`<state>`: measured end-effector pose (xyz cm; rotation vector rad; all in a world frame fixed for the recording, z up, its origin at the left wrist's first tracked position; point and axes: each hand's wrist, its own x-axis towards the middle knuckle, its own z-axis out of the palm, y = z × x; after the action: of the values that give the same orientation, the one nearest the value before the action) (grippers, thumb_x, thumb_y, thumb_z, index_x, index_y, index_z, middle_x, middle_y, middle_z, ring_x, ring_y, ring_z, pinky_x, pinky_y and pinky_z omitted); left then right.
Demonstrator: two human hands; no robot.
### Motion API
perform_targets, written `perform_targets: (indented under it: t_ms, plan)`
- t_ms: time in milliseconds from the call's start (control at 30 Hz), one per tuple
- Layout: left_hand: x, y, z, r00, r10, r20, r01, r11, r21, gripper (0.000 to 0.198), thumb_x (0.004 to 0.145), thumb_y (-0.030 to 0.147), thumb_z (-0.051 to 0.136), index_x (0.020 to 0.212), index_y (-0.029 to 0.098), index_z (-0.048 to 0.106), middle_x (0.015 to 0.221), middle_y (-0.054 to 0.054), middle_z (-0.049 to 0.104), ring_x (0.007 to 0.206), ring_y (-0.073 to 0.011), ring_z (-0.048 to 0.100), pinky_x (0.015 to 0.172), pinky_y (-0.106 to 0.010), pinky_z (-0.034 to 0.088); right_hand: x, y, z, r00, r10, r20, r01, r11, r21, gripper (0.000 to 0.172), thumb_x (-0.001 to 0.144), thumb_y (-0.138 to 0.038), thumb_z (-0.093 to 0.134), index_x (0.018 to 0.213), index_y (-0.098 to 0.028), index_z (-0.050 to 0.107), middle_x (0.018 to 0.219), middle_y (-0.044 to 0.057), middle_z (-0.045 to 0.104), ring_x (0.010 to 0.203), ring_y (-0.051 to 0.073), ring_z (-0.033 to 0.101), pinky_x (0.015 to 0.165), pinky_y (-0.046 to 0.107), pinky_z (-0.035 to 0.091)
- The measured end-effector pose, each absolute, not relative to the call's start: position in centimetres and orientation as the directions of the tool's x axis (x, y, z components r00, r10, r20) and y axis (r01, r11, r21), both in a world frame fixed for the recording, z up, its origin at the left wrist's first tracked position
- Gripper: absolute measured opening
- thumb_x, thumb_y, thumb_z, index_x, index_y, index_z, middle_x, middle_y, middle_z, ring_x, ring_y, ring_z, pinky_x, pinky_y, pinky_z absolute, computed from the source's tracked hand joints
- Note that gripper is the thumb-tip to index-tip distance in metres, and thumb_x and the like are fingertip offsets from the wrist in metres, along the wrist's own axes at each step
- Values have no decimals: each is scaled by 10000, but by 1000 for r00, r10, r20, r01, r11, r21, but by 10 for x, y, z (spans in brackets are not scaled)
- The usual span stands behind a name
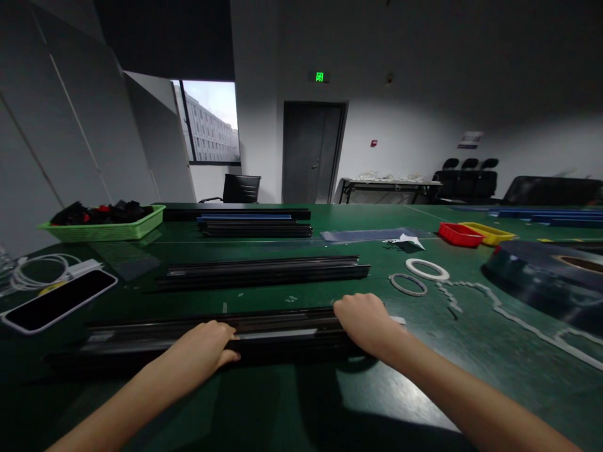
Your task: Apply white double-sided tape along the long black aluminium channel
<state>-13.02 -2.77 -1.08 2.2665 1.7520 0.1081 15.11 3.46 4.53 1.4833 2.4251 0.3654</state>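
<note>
A bundle of long glossy black strips (282, 345) lies crosswise on the green table in front of me. My left hand (210, 342) grips it left of its middle, the thumb on the near side and the other fingers over the top. Around its right end my right hand (362, 317) is closed, hiding part of that end. Between the hands, a pale narrow band shows along the top of the strips. Just beyond lies a second group of black strips (264, 271), touched by neither hand.
More black strips (257, 230) lie farther back. At left are a phone (61, 300), a white cable (40, 270) and a green basket (108, 231) of dark pieces. Tape rings (409, 292), red (459, 235) and yellow (492, 235) trays and a large dark roll (532, 276) occupy the right.
</note>
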Motion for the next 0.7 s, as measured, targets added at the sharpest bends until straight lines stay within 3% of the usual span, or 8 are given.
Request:
perform_targets:
  t_ms: [167,400,700]
  plan:
    - [-124,-34,-8,274,961,-49,943,-258,208,329,783,411,520,1001,196,640,1010,-89,651,923,-229,612,884,-346,436,149,34,43,-419,901,-115,830,431,355,263,795,-68,441,868,-131,685,887,175,688,861,261,652,704,347,478]
    - [-111,-37,-16,174,985,0,984,-174,-25,423,770,442,505,972,90,626,1003,-163,606,952,-285,572,866,-385,438,149,35,41,-428,898,-104,830,436,348,264,806,-78,436,871,-129,687,882,178,688,861,254,652,714,342,476]
    - [-106,-36,-10,207,978,-6,978,-207,-18,431,766,449,503,1029,127,614,1012,-139,601,946,-279,568,832,-386,457,149,36,39,-425,897,-116,828,438,349,257,806,-76,443,880,-129,683,890,183,685,872,263,649,719,362,476]
